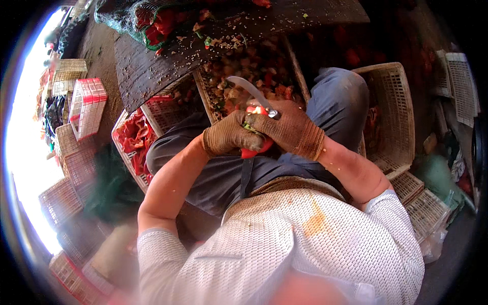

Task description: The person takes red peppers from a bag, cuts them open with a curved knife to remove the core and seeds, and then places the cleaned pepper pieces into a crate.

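Left hand (229,135): this gloved grip is grasping the red pepper (254,151) from its left side.
Right hand (297,127): this grip is clasping the knife (250,90), whose handle is hiding in the glove, and its thumb seems to be pressing on the pepper too.
Red pepper: it is sitting between the two hands, showing red beyond the gloves and again on the body side; its long axis seems to be running away from the body, though I cannot tell whether it is one piece.
Green bit (252,130): it is poking out beside the thumbs.
Blade: it is leaving the right hand beside the pepper's far end, curving away and leftward; both hands are touching the pepper, so neither is lying nearer.
Box (203,96): it is holding chopped scraps (254,63) just beyond the hands.
Table (152,71): seeds are lying scattered across it, near a mesh bag (119,18).
Crate (122,119): red pieces (136,140) are filling it, left of the hands.
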A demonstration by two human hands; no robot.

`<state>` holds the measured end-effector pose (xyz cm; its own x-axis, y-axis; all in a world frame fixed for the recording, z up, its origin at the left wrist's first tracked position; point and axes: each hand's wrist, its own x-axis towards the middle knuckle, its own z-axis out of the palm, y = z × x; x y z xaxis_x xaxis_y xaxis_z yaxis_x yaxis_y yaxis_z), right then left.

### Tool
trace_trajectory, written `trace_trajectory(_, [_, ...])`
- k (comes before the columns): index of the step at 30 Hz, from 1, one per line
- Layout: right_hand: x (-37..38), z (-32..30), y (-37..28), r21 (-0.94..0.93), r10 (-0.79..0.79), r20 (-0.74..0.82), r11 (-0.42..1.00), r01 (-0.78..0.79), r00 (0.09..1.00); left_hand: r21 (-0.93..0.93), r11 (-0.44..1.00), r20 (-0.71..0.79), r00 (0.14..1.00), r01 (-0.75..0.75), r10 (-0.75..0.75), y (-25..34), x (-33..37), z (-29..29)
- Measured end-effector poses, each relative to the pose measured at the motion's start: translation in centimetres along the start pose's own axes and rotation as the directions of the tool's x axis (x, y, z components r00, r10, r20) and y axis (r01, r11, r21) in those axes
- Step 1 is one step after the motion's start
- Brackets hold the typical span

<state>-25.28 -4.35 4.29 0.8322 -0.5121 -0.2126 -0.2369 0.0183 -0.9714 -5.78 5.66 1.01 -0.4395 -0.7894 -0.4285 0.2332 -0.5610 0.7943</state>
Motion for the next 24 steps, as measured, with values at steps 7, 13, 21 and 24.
trace_trajectory(7, [1.8,-0.5,1.0,0.181,0.022,-0.156,0.984,0.007,0.988,-0.403,0.836,-0.271,0.921,-0.372,0.280,1.1,0.4,1.8])
trace_trajectory(13, [2.4,0.6,3.6,0.234,-0.012,-0.166,0.971,0.051,0.986,-0.464,0.772,-0.473,0.858,-0.435,0.199,3.3,-0.6,1.6])
trace_trajectory(21, [1.1,-0.1,4.0,0.504,0.120,-0.152,0.863,-0.027,0.981,-0.239,0.816,-0.603,0.739,-0.527,0.301,3.9,0.5,2.8])
trace_trajectory(24, [1.2,-0.6,4.1,0.382,0.144,-0.172,0.921,-0.068,0.975,0.075,0.963,-0.729,0.644,-0.259,0.230,2.8,0.1,0.9])
